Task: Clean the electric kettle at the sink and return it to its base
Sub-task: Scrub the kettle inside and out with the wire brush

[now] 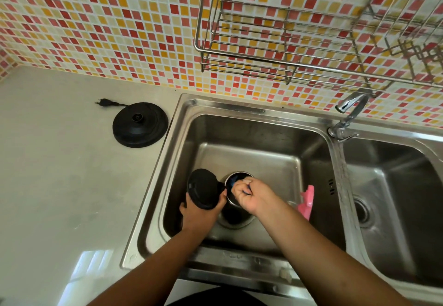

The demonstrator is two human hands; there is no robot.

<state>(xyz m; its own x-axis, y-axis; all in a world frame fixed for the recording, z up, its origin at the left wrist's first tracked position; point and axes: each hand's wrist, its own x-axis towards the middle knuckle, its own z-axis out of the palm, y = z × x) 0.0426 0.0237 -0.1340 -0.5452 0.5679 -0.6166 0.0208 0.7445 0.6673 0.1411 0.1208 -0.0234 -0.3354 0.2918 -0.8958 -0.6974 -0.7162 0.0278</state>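
Here, round steel kettle (229,198) in glossy sink (251,133)

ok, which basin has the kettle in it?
The left basin, the one beside the counter: the kettle is there, left hand holding it, right hand holding a blue thing at its mouth. The right basin shows only its drain.

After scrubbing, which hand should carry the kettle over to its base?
Probably left. The left hand grips the kettle on the side nearer the base; the right hand pinches a blue scrubber inside the kettle.
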